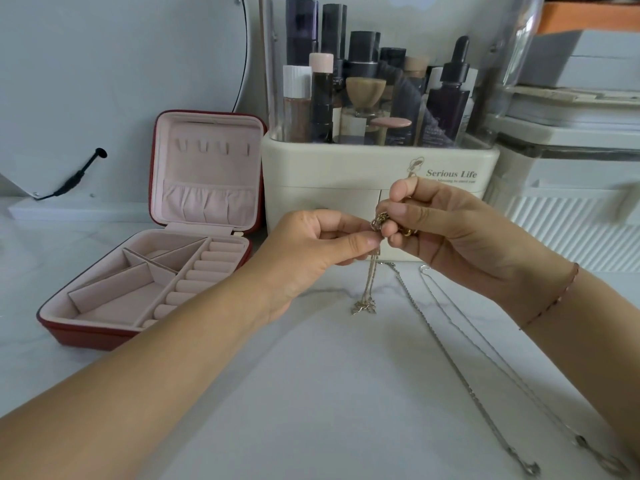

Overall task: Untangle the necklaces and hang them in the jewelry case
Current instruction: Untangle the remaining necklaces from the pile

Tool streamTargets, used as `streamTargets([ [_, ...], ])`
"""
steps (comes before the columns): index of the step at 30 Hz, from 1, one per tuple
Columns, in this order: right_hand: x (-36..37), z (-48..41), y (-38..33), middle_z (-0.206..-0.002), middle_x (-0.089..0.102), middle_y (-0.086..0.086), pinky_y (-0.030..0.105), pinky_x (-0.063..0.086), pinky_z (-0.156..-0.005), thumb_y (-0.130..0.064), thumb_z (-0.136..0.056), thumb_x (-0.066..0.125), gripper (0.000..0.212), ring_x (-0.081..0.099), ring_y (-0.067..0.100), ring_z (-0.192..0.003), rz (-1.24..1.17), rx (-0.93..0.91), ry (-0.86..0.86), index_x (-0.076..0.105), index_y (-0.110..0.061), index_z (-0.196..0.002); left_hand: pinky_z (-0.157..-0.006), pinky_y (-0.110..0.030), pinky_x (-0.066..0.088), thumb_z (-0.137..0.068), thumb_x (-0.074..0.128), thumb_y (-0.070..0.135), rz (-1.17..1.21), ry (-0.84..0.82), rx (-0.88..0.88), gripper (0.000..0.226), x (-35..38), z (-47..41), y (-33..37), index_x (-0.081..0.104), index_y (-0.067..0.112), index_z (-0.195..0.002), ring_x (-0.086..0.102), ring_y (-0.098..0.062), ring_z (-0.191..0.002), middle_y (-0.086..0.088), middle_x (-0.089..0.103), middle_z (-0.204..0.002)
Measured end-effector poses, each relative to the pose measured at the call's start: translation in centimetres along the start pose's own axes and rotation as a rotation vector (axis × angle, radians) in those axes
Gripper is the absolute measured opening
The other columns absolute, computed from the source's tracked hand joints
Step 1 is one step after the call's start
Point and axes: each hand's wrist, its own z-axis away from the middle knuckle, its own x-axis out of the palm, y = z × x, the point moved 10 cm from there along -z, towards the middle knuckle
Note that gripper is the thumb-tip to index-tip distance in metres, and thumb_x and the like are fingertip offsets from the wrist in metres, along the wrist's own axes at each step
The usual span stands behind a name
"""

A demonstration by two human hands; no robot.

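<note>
Together, the left hand [311, 244] and right hand [446, 230] pinch a knotted gold necklace [372, 271] above the tabletop [311, 375], right of the open jewelry case [152, 271]; silver chains [450, 348] lie below.

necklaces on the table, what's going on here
A person is picking at a tangled gold necklace, pinching the knot between the left hand and the right hand. Its pendant hangs down by the white table. Two silver chain strands lie stretched out on the table under the right arm. The red jewelry case sits open to the left, and the hooks in its lid hold nothing yet.
</note>
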Motion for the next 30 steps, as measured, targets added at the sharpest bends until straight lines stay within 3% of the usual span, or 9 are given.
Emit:
streamTargets([
  [4,-0.5,-0.1,0.1,-0.077,0.058,0.008,0.018,0.051,-0.063,-0.004,-0.077,0.061,0.014,0.059,0.011,-0.064,0.052,0.006,0.029,0.058,-0.010,-0.089,-0.081,-0.024,0.052,-0.086,0.064,0.013,0.017,0.011,0.027,0.010,-0.2,0.0,0.4,0.073,0.010,-0.091,0.064,-0.007,-0.077,0.002,0.072,-0.076],
  [10,-0.3,0.1,0.2,-0.080,0.061,0.008,0.018,0.046,-0.066,-0.012,-0.069,0.071,0.028,0.056,0.012,-0.069,0.347,0.001,0.031,0.068,-0.009,-0.096,-0.080,-0.025,0.052,-0.083,0.066,0.006,0.059,0.085,0.009,0.011,-1.1,-0.1,0.1,0.073,0.014,-0.079,0.063,-0.006,-0.070,0.002,0.069,-0.069],
  [13,-0.1,0.2,0.1,-0.086,0.064,0.019,0.024,0.042,-0.071,-0.022,-0.068,0.073,0.023,0.054,0.016,-0.074,0.527,-0.020,0.061,0.073,-0.014,-0.090,-0.079,-0.024,0.051,-0.081,0.069,0.006,0.052,0.102,-0.009,0.009,-1.3,-0.2,-0.1,0.072,0.014,-0.076,0.062,-0.006,-0.067,0.002,0.068,-0.068],
  [15,-0.4,0.3,-0.2,-0.079,0.065,0.013,0.025,0.037,-0.067,-0.025,-0.069,0.073,0.015,0.047,0.019,-0.071,0.555,-0.036,0.101,0.074,-0.019,-0.082,-0.077,-0.023,0.050,-0.078,0.072,0.008,0.050,0.100,-0.023,0.008,-1.3,-0.2,-0.3,0.071,0.015,-0.075,0.061,-0.006,-0.067,0.002,0.068,-0.068],
  [20,-0.4,0.2,-0.2,-0.071,0.064,0.004,0.021,0.036,-0.060,-0.008,-0.083,0.070,0.006,0.046,0.007,-0.060,0.634,-0.055,0.112,0.071,-0.014,-0.082,-0.074,-0.020,0.051,-0.085,0.064,0.007,-0.009,0.067,-0.034,0.009,-0.9,-0.2,-0.4,0.069,0.010,-0.078,0.059,-0.007,-0.067,0.002,0.066,-0.068],
  [26,0.0,0.1,0.3,-0.070,0.061,0.005,0.019,0.037,-0.056,-0.006,-0.083,0.070,0.004,0.043,0.009,-0.057,0.600,-0.061,0.079,0.069,-0.009,-0.080,-0.071,-0.012,0.047,-0.090,0.057,0.005,-0.151,-0.021,0.016,0.014,0.2,0.0,0.3,0.065,0.013,-0.081,0.056,-0.002,-0.067,0.008,0.063,-0.068],
  [30,-0.1,0.1,0.2,-0.075,0.057,0.016,0.017,0.037,-0.054,0.001,-0.086,0.063,0.009,0.043,0.009,-0.055,0.528,-0.058,0.087,0.067,-0.005,-0.081,-0.069,-0.011,0.044,-0.086,0.066,0.007,-0.171,0.016,0.096,0.011,-0.5,-0.1,1.1,0.068,0.016,-0.079,0.055,-0.005,-0.068,0.011,0.064,-0.068],
])
